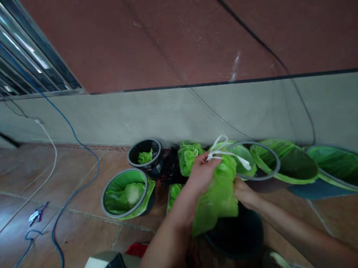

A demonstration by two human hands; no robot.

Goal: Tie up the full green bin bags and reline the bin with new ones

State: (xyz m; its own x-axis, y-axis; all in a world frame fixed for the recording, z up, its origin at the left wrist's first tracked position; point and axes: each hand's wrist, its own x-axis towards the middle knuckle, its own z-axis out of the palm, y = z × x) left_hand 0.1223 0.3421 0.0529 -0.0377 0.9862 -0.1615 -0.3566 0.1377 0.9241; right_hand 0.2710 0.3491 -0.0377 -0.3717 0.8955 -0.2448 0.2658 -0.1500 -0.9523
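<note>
Just right of the middle of the frame, both hands work a crumpled bright green plastic bag (219, 196) over the mouth of a dark round bin (242, 235) at bottom centre. The left hand (201, 174) is closed around the bag's gathered top, pinching it together with the white drawstring loops (228, 152) that stick up and trail rightward. The right hand (245, 192) sits at the bag's right side, partly hidden behind the plastic; it looks curled against the film, but how firmly it grips I cannot tell.

Along the grey wall base runs a row of round containers lined in the same green: a grey-rimmed bin (125, 194) at centre left, a small black pot (145, 153) behind it, and wide lined hoops (285, 162) stretching to the right edge. A blue cable (75, 189) snakes across the tiled floor at left.

The thin film seems the likely weak point: a hard tug on the drawstring could tear the hem or pull the bag off the rim. The bin also appears light, so an uneven pull might tip it.
</note>
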